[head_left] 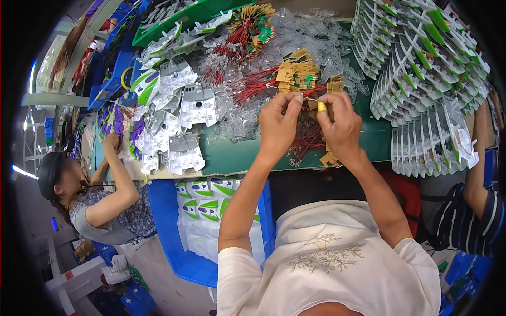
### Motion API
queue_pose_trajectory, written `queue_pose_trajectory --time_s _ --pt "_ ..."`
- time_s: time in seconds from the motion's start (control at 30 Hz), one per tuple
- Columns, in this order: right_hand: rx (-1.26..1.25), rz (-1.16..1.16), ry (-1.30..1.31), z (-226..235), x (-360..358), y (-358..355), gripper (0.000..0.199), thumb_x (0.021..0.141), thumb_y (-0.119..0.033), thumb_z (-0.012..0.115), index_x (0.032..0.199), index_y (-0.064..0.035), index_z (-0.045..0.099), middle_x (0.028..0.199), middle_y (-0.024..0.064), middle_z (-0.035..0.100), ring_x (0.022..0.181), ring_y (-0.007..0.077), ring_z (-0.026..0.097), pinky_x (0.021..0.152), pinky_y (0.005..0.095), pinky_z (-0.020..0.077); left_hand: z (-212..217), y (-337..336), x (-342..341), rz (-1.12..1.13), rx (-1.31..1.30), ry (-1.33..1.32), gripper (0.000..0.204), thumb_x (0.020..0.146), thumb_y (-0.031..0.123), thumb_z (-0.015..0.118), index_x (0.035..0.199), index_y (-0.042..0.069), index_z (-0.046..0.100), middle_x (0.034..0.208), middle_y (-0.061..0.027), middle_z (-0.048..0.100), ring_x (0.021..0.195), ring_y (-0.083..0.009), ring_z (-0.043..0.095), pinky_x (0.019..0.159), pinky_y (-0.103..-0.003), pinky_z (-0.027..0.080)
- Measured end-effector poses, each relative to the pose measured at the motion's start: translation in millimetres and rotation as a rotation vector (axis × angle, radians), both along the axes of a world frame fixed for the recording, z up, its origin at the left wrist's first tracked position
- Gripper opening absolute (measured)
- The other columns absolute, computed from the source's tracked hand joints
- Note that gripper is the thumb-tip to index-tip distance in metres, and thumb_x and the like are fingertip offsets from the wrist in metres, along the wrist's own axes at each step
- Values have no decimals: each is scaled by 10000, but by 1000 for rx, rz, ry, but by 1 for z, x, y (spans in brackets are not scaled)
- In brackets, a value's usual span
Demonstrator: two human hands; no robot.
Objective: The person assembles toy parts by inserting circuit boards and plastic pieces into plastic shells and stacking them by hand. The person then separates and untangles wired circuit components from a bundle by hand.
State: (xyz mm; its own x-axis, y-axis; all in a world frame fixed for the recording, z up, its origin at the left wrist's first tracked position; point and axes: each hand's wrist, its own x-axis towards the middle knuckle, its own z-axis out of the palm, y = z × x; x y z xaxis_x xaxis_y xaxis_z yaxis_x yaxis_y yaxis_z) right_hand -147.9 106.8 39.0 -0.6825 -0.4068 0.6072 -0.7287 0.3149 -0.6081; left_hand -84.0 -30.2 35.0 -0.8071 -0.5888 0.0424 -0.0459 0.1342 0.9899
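Note:
Both hands are raised over the near part of the green worktable (226,152), fingertips close together. My left hand (279,125) is closed, thumb and forefinger pinching one end of a thin wire (312,99). My right hand (341,126) pinches the same wire from the other side; a yellow cover sits on its thumb. Just beyond my fingers lies a bundle of tan circuit boards (295,75) with red wires (253,87). More red wires (305,143) and tan boards lie beneath my hands. The wire's ends are hidden by my fingers.
Clear plastic parts (311,31) heap at the back. White and grey shells (197,105) stand left; stacked white-green parts (421,68) rise right. A blue bin (174,253) with white-green pieces sits below the table edge. A co-worker (113,205) works at left; another person's striped sleeve (464,216) shows right.

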Motion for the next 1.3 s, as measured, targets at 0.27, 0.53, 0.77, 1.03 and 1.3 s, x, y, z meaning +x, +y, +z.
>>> queue_pose_trajectory --time_s 0.27,0.53,0.77,1.03,1.3 --pt "7 101 -756 23 16 61 66 883 -24 624 940 7 615 802 31 573 577 53 512 502 233 403 16 -16 0 81 -834 178 61 902 70 679 947 29 686 823 -106 665 778 -291 636 751 -386 444" --pt "229 -93 -106 27 16 53 224 764 10 699 985 -25 700 955 101 664 807 299 675 664 377 538 3 -15 14 135 -854 203 370 824 118 785 1128 23 596 991 -118 665 916 -298 622 844 -390 430" --pt "163 196 66 7 3 -12 126 746 -95 748 868 -76 723 749 70 604 698 282 629 612 412 508 6 -11 37 169 -1010 247 334 776 70 792 1061 58 619 1033 -117 661 919 -289 607 824 -400 419" --pt "211 144 -110 12 -31 -25 179 868 -118 652 990 -34 752 752 117 694 646 239 679 592 332 506 -4 -1 39 114 -930 209 257 765 39 787 994 58 671 897 -62 680 827 -251 606 718 -377 414" --pt "197 184 -412 15 -44 -24 230 881 -154 654 1053 -43 760 658 59 670 544 65 538 514 259 428 -2 8 27 107 -1011 -98 259 757 99 781 985 96 658 869 -43 614 852 -255 556 782 -396 373"
